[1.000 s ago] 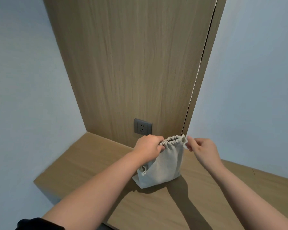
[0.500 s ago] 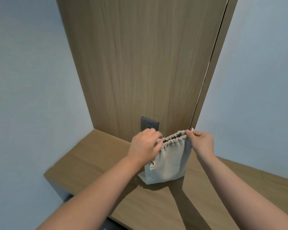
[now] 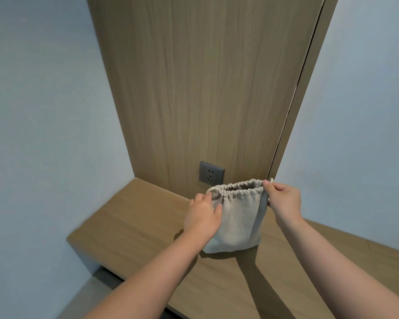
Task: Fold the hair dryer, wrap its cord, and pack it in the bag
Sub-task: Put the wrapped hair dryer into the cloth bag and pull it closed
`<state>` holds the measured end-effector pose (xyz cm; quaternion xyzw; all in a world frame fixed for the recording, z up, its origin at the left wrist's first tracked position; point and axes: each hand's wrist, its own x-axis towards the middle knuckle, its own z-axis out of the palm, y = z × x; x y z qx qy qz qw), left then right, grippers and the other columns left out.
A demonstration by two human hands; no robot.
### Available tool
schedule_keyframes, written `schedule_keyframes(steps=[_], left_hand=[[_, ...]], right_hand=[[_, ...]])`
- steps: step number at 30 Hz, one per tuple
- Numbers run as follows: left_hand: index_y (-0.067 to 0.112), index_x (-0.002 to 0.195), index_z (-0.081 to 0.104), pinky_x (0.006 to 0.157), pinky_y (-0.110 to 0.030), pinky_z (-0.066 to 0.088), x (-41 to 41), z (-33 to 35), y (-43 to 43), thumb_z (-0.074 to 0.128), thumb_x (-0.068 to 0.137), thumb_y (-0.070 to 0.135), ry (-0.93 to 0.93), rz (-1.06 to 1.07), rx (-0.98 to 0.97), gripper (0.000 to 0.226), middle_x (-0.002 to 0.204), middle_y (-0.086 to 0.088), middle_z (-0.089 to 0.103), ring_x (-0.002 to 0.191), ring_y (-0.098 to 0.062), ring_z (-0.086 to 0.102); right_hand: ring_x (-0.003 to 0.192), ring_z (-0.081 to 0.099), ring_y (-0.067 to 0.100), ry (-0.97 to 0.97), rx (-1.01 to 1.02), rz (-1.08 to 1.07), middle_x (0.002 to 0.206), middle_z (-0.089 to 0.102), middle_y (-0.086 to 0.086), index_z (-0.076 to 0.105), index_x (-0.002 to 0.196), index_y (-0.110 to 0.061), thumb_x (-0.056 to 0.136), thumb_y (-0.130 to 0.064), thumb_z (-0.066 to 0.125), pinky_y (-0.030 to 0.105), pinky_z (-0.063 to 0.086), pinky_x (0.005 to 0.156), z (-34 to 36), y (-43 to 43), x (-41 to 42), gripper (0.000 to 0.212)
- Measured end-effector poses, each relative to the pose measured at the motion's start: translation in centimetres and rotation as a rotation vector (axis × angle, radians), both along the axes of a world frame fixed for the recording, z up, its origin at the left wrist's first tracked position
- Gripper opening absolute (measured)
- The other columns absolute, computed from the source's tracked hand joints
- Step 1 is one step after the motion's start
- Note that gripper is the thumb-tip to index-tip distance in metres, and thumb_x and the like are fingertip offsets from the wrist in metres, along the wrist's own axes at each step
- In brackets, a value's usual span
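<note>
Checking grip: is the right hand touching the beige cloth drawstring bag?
Touching. Head view: right hand pinches the beige cloth drawstring bag at its top corner.

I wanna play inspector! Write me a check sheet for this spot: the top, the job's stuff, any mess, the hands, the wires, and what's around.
Surface: wooden shelf, with shadows of the bag and arms on it.
Job's things: cloth bag stands upright on the shelf, gathered mouth partly open; hair dryer not seen.
Clutter: nothing seen.
Hands: left hand holds the bag's left edge, thumb on the front; right hand pinches the right end of the mouth.
Cables: dryer cord not seen; drawstring tip pokes out by the right hand.
Surroundings: wall socket with nothing plugged in, wood panel, pale walls.
</note>
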<state>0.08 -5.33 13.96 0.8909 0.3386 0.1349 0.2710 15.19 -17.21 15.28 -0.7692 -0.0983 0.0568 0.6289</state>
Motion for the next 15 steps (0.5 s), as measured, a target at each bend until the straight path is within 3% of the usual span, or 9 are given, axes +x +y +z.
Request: schedule_keyframes(steps=[3, 5, 7, 9, 11, 13, 15], left_hand=[[0.020, 0.131, 0.049, 0.099, -0.039, 0.041, 1.0, 0.4, 0.0, 0.038, 0.098, 0.044, 0.047, 0.075, -0.003, 0.043, 0.126, -0.006, 0.045, 0.121, -0.025, 0.040], [0.019, 0.124, 0.054, 0.098, -0.040, 0.039, 1.7, 0.9, 0.1, 0.035, 0.097, 0.048, 0.046, 0.129, -0.119, 0.044, 0.125, -0.011, 0.045, 0.121, -0.028, 0.041], [0.017, 0.101, 0.063, 0.092, -0.038, 0.040, 2.6, 1.0, 0.5, 0.038, 0.096, 0.048, -0.110, 0.184, -0.406, 0.040, 0.118, -0.015, 0.049, 0.113, -0.029, 0.047], [0.012, 0.074, 0.056, 0.076, -0.034, 0.040, 2.9, 1.5, 0.3, 0.048, 0.092, 0.043, -0.353, 0.243, -0.686, 0.037, 0.098, -0.019, 0.056, 0.089, -0.023, 0.053], [0.011, 0.071, 0.056, 0.071, -0.031, 0.037, 3.4, 1.9, 0.2, 0.059, 0.089, 0.031, -0.529, 0.324, -0.862, 0.027, 0.079, -0.014, 0.055, 0.077, -0.019, 0.050], [0.014, 0.072, 0.065, 0.080, -0.030, 0.043, 3.8, 2.5, 0.2, 0.063, 0.089, 0.018, -0.625, 0.388, -0.942, 0.017, 0.082, -0.005, 0.063, 0.081, -0.018, 0.055], [0.018, 0.074, 0.070, 0.095, -0.034, 0.048, 4.1, 3.2, 0.4, 0.062, 0.090, 0.015, -0.673, 0.396, -0.956, 0.019, 0.099, -0.005, 0.069, 0.098, -0.020, 0.061]], right_hand=[[0.063, 0.044, 0.017, -0.015, -0.011, 0.021, 0.061, 0.052, 0.007, 0.064, 0.068, 0.007, 0.085, -0.027, 0.064, 0.041, 0.055, 0.074, -0.3, -0.2, 0.0, 0.038], [0.063, 0.038, 0.017, -0.035, -0.011, 0.037, 0.061, 0.046, 0.007, 0.060, 0.069, 0.011, 0.085, -0.027, 0.064, 0.036, 0.052, 0.070, -0.5, -0.4, -0.1, 0.042], [0.063, 0.040, 0.018, -0.034, -0.010, 0.039, 0.060, 0.047, 0.007, 0.062, 0.068, 0.009, 0.085, -0.026, 0.064, 0.035, 0.050, 0.068, -0.4, -0.6, -0.1, 0.040], [0.065, 0.048, 0.019, -0.005, 0.018, 0.052, 0.062, 0.056, 0.005, 0.067, 0.068, 0.004, 0.085, -0.026, 0.065, 0.036, 0.050, 0.069, -0.2, -0.6, -0.3, 0.034], [0.074, 0.058, 0.018, 0.086, 0.082, 0.072, 0.073, 0.068, 0.004, 0.073, 0.071, -0.007, 0.086, -0.024, 0.064, 0.040, 0.053, 0.076, 0.3, -0.5, -0.5, 0.024], [0.088, 0.063, 0.021, 0.198, 0.169, 0.073, 0.088, 0.072, 0.005, 0.075, 0.079, -0.013, 0.087, -0.023, 0.063, 0.040, 0.053, 0.085, 0.8, -0.4, -0.6, 0.017], [0.093, 0.063, 0.023, 0.250, 0.232, 0.070, 0.094, 0.072, 0.008, 0.074, 0.084, -0.012, 0.089, -0.022, 0.062, 0.040, 0.053, 0.089, 1.3, -0.6, -0.4, 0.016]])
